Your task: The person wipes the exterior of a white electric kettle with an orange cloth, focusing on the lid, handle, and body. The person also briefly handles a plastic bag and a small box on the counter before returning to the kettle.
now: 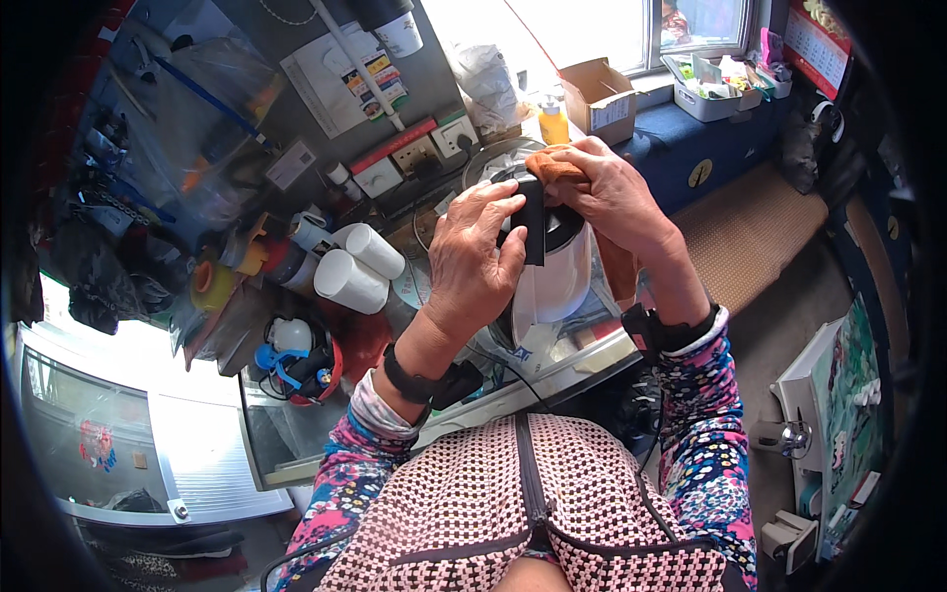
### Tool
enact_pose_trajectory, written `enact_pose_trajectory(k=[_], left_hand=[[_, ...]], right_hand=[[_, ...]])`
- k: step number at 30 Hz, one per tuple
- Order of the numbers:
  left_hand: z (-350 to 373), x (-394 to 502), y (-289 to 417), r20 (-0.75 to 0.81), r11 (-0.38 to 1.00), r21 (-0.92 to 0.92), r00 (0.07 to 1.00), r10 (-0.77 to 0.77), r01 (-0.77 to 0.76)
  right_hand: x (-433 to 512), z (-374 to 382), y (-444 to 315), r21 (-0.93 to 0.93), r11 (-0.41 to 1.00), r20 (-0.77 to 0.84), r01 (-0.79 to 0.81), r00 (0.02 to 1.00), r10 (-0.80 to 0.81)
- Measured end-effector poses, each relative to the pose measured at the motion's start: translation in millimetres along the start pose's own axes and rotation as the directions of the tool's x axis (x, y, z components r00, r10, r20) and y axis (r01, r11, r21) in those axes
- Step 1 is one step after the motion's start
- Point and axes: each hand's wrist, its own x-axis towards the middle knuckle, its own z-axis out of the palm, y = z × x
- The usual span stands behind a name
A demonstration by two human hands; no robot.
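Note:
A white, jug-shaped appliance (556, 285), by its form an electric kettle, stands before me at the counter. Its black handle (531, 222) points towards me, and a black top part shows behind it. My left hand (477, 248) has its fingers and thumb against the left side of that handle and appears to steady it. An orange-brown cloth (556, 164) is bunched in my right hand (607, 189), pressed near the upper end of the handle. The cloth's loose end hangs down at the right of the white body. My fingers partly hide the top.
Two white paper rolls (351, 281) lie left of my left hand. A red basket (336, 374) holds small items. Sockets (416, 154) line the wall. Behind stand a yellow bottle (553, 122) and a cardboard box (603, 103). The glass counter's edge (584, 370) runs before my body.

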Motion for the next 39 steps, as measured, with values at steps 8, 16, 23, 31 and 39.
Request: enact_pose_trajectory(k=[8, 16, 23, 31, 39], left_hand=[[1, 2, -1, -0.024, 0.999, -0.016, 0.999, -0.036, 0.036], [3, 0, 3, -0.031, 1.0, -0.02, 0.999, -0.007, 0.007], [1, -2, 6, -0.027, 0.999, -0.024, 0.999, -0.036, 0.035], [4, -2, 3, -0.036, 0.998, -0.043, 0.998, -0.048, 0.046], [6, 0, 2, -0.026, 0.997, -0.034, 0.997, -0.068, 0.067]], right_hand=[[16, 15, -5, -0.19, 0.972, -0.093, -0.137, 0.988, 0.121], [29, 25, -5, -0.378, 0.912, -0.217, -0.162, 0.973, 0.083], [51, 13, -7, -0.502, 0.816, -0.21, -0.287, 0.956, 0.207], [6, 16, -10, -0.112, 0.988, -0.25, -0.103, 0.966, 0.072], [-26, 19, -14, -0.174, 0.984, -0.255, 0.035, 0.964, -0.079]])
